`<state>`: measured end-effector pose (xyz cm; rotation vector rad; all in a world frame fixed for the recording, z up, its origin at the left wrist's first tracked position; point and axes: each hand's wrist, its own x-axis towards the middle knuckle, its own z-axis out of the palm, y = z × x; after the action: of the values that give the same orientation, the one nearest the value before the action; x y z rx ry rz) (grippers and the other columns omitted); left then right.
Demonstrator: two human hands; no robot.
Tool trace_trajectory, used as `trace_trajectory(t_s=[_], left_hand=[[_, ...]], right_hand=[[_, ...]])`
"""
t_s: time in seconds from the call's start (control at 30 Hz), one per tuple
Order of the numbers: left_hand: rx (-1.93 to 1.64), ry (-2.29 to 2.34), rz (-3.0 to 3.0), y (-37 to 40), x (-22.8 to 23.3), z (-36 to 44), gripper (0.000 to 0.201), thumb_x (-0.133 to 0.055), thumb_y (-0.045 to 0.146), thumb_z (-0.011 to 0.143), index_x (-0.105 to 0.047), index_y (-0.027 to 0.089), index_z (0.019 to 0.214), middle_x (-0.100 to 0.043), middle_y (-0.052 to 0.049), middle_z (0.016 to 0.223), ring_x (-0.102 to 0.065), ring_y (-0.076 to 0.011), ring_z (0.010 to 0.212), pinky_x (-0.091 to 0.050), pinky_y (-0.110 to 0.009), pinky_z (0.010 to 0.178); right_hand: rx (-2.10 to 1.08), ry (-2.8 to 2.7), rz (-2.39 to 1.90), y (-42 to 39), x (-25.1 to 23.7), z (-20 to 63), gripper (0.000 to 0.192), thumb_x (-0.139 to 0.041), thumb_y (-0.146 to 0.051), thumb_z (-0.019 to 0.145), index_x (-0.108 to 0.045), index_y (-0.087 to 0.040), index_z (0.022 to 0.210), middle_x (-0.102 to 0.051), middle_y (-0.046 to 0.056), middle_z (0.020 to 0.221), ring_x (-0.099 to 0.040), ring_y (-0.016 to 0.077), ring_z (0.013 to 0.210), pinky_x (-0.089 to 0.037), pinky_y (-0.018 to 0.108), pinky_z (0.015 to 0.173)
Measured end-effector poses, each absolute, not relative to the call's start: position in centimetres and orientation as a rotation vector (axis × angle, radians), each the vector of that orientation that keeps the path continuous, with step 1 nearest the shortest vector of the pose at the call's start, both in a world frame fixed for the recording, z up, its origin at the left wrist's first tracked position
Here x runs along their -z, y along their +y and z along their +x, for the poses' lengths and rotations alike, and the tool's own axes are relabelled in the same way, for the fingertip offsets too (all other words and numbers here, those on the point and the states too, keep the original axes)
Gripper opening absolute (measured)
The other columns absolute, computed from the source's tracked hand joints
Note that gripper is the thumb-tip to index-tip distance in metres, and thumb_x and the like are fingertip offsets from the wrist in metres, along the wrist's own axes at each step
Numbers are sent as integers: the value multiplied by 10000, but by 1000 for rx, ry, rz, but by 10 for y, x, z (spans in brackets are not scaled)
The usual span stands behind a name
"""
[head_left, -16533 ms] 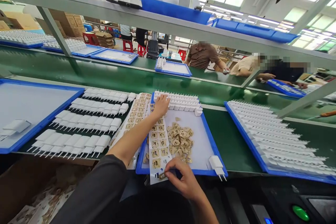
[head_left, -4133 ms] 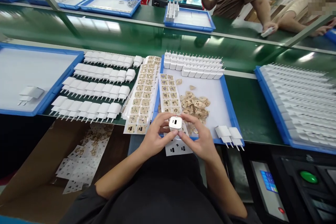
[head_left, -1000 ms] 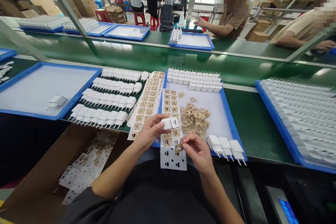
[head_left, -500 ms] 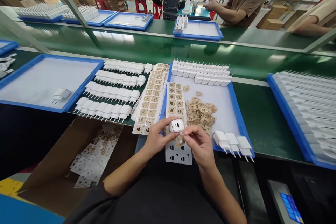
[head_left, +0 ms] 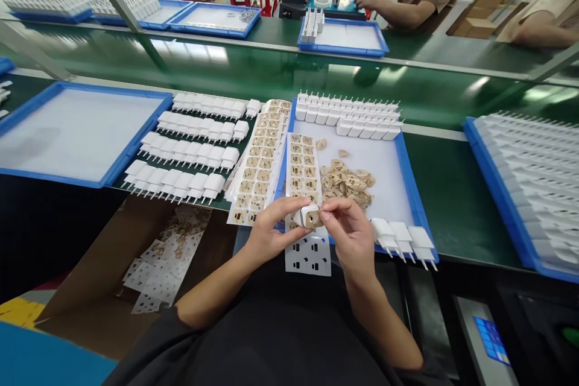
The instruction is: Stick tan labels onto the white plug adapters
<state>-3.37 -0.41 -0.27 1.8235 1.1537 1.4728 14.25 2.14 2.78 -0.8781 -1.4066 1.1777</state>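
Worktop [head_left: 434, 193]: green surface running 9 to 3 o'clock; it carries all trays within arm's reach of the seated person.
Blue tray [head_left: 409, 178]: sits at 12 o'clock of the hands, near edge at the worktop lip, so that parts and labels lie one short reach away.
Unlabelled chargers [head_left: 348, 117]: white, ranked in rows along the tray's far wall, at 12 o'clock, prongs up for easy pick-up.
Charger rows [head_left: 185, 151]: four ranks on the worktop at 10 o'clock, lying flat, prongs toward the person.
Label sheets [head_left: 260, 160]: tan die-cut stickers on white backing; one sheet overlaps the tray's left wall, another [head_left: 304, 166] lies inside it, its near end hanging over the lip just under the hands.
Loose peelings [head_left: 346, 181]: tan heap at tray centre, at 1 o'clock of the hands.
Three chargers [head_left: 402, 238]: side by side at the tray's near right corner, 3 o'clock of the hands, prongs over the edge.
Left hand [head_left: 266, 235]: forearm enters from 7 o'clock; thumb and fingers clamp the charger [head_left: 309, 215] at chest height, socket face turned up, judged so for label alignment.
Right hand [head_left: 350, 235]: forearm enters from 5 o'clock; thumb and forefinger pinch a tan label [head_left: 313, 219] against the charger's face.
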Motion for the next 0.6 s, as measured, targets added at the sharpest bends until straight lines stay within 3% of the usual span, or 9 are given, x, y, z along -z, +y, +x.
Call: trace_trajectory(t_s=[0.6], left_hand=[[-1478,1183,1857,-4,0,-33,464,-784,260,858,-660,257,1305,-752,-96,1199,-708,-244,1133,-575,-388,990]], right_hand=[[-1071,-1473,-928,18,-26,138,31,-646,-228,947,-662,-254,955,-653,5,879,-617,168,854,-500,311,789]])
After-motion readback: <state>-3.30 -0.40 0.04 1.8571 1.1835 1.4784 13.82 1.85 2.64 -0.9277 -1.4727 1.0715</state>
